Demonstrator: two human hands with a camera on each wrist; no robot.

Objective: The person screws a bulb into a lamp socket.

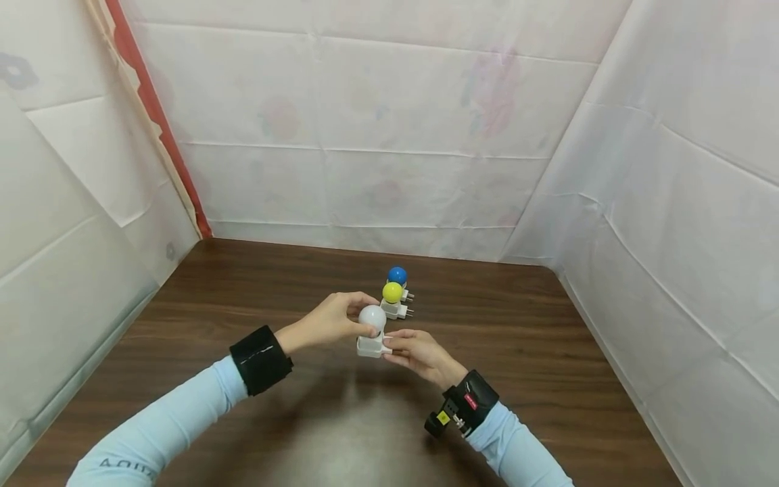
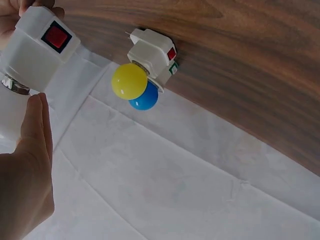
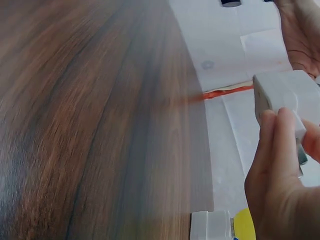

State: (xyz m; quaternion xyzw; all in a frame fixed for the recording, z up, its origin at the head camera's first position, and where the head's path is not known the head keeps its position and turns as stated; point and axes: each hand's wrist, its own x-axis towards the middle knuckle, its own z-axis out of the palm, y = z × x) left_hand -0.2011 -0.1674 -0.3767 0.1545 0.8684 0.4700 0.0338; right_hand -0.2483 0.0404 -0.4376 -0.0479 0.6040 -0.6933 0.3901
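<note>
A white light bulb [image 1: 372, 316] stands upright in a white plug-in lamp socket [image 1: 368, 347]. My left hand [image 1: 331, 321] holds the bulb between thumb and fingers. From the right, my right hand [image 1: 422, 355] pinches the socket at its plug side; the prongs are mostly hidden by the fingers. In the left wrist view a red switch [image 2: 56, 36] shows on the socket's face, with a shiny metal collar [image 2: 15, 85] between socket and bulb. The right wrist view shows my right fingers [image 3: 282, 145] against the socket body.
Just beyond my hands, a yellow bulb [image 1: 392, 292] in a white socket stands on the brown wooden table [image 1: 255, 284]. Behind it is a blue bulb [image 1: 397, 275] in a similar socket. Both plugs point right. White sheeting [image 1: 377, 122] encloses the table's back and sides.
</note>
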